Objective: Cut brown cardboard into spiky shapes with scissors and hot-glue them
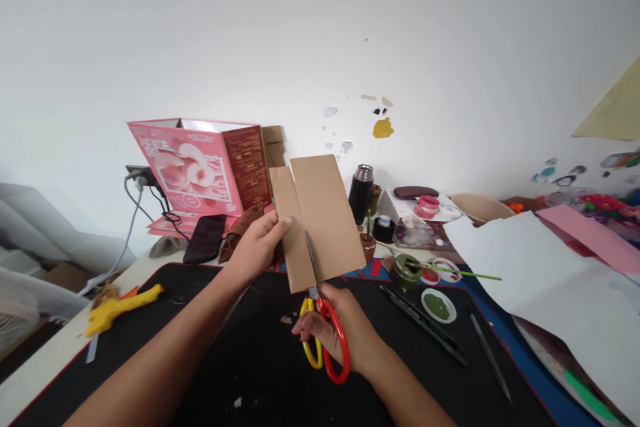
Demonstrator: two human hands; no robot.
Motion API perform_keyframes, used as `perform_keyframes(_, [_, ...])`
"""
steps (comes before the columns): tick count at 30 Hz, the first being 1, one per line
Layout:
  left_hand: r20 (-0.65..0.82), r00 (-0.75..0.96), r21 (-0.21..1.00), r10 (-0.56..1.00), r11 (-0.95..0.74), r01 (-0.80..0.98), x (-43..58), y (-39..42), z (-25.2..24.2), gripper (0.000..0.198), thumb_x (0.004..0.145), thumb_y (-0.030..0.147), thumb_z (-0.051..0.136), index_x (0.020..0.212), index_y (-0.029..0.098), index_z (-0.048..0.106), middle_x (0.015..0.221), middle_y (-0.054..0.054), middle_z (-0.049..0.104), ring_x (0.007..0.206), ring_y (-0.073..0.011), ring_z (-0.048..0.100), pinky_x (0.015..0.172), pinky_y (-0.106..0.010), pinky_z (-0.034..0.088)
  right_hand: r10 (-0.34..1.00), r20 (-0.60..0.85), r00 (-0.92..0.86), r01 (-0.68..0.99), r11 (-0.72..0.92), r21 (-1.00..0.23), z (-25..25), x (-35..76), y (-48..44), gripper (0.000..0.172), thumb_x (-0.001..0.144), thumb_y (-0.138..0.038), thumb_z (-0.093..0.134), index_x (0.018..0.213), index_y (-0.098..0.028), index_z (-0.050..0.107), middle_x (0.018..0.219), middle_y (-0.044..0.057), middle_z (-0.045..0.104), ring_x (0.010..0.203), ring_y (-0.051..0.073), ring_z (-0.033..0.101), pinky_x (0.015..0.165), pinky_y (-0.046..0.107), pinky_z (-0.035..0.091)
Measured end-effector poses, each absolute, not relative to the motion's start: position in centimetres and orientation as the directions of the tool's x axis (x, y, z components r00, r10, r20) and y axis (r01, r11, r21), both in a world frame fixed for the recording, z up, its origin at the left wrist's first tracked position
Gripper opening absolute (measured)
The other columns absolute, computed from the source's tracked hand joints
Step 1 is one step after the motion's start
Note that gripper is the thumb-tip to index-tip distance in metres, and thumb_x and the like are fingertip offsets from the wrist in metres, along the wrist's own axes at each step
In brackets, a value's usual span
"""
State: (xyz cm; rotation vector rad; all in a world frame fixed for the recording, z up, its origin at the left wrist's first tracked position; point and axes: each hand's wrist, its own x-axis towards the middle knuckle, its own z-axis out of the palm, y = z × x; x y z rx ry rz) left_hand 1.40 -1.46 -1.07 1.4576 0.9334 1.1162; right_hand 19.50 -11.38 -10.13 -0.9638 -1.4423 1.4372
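Note:
A brown cardboard sheet [320, 220] is held upright above the black mat [210, 373]. My left hand [257, 247] pinches its left edge, fingers closed on it. My right hand [340, 333] grips scissors [325, 340] with one red and one yellow handle loop, fingers through the loops. The blades point up into the cardboard from its bottom edge, and a slit runs up the sheet, splitting off a narrow left strip.
A yellow glue gun [120, 307] lies at the left. A black phone [205, 238] and a pink box [200, 167] stand behind. A black flask [361, 192], paint dishes [437, 303], brushes [425, 327] and white paper [540, 273] crowd the right.

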Motion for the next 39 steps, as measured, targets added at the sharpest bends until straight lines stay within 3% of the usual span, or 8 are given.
perform_keyframes(11, [0.167, 0.245, 0.986, 0.955, -0.156, -0.062, 1.5, -1.1, -1.4, 0.047, 0.085, 0.064, 0.082, 0.082, 0.022, 0.061, 0.049, 0.006, 0.055, 0.031, -0.0106, 0.044, 0.032, -0.021, 0.034, 0.950, 0.086, -0.301, -0.002, 0.090, -0.996, -10.4, 19.5, -11.1, 0.074, 0.089, -0.084, 0.074, 0.117, -0.016, 0.071, 0.083, 0.010, 0.081, 0.066, 0.022, 0.078, 0.064, 0.029, 0.060])
perform_keyframes(20, [0.225, 0.168, 0.972, 0.960, -0.209, -0.107, 1.2, -0.9, -1.3, 0.041, 0.084, 0.056, 0.084, 0.081, 0.021, 0.063, 0.052, 0.006, 0.056, 0.035, -0.0103, 0.048, 0.036, -0.021, 0.037, 0.967, -0.017, -0.255, -0.028, -0.025, -0.999, -9.5, 19.1, -10.8, 0.069, 0.089, -0.075, 0.079, 0.123, -0.015, 0.072, 0.076, 0.003, 0.075, 0.059, 0.016, 0.070, 0.062, 0.027, 0.056])
perform_keyframes(24, [0.211, 0.033, 0.959, 0.977, -0.201, -0.201, 0.8, -0.1, -1.2, 0.037, 0.080, 0.049, 0.087, 0.082, 0.021, 0.062, 0.052, 0.008, 0.054, 0.036, -0.0090, 0.045, 0.036, -0.020, 0.036, 0.960, -0.051, -0.277, 0.028, -0.045, -0.999, -8.8, 19.0, -11.2, 0.058, 0.092, -0.065, 0.079, 0.119, -0.015, 0.073, 0.071, 0.000, 0.071, 0.058, 0.016, 0.069, 0.061, 0.027, 0.056])
perform_keyframes(30, [0.156, -0.231, 0.898, 0.960, -0.235, -0.371, -1.0, 2.3, -1.0, 0.044, 0.080, 0.041, 0.086, 0.072, 0.025, 0.045, 0.042, 0.012, 0.041, 0.031, -0.0090, 0.040, 0.034, -0.019, 0.033, 0.953, -0.049, -0.300, 0.093, -0.022, -0.995, -8.8, 18.8, -11.7, 0.048, 0.093, -0.057, 0.079, 0.116, -0.015, 0.075, 0.073, 0.001, 0.073, 0.057, 0.016, 0.070, 0.058, 0.025, 0.055])
perform_keyframes(34, [0.174, -0.173, 0.847, 0.969, -0.237, -0.477, -1.1, 2.7, -1.1, 0.048, 0.077, 0.037, 0.092, 0.073, 0.023, 0.046, 0.046, 0.012, 0.043, 0.036, -0.0060, 0.044, 0.038, -0.016, 0.033, 0.985, 0.010, -0.170, -0.020, 0.007, -1.000, -9.1, 18.9, -11.3, 0.054, 0.095, -0.067, 0.074, 0.115, -0.017, 0.072, 0.072, 0.001, 0.073, 0.052, 0.015, 0.068, 0.053, 0.024, 0.053])
perform_keyframes(39, [0.113, -0.009, 0.850, 0.994, -0.101, -0.516, 0.6, 1.2, -1.1, 0.044, 0.068, 0.030, 0.097, 0.088, 0.018, 0.060, 0.063, 0.007, 0.065, 0.044, -0.0074, 0.060, 0.040, -0.016, 0.039, 0.999, 0.047, 0.018, -0.141, 0.049, -0.989, -8.2, 19.6, -10.6, 0.069, 0.089, -0.080, 0.074, 0.113, -0.016, 0.070, 0.066, 0.001, 0.071, 0.046, 0.017, 0.066, 0.044, 0.024, 0.052])
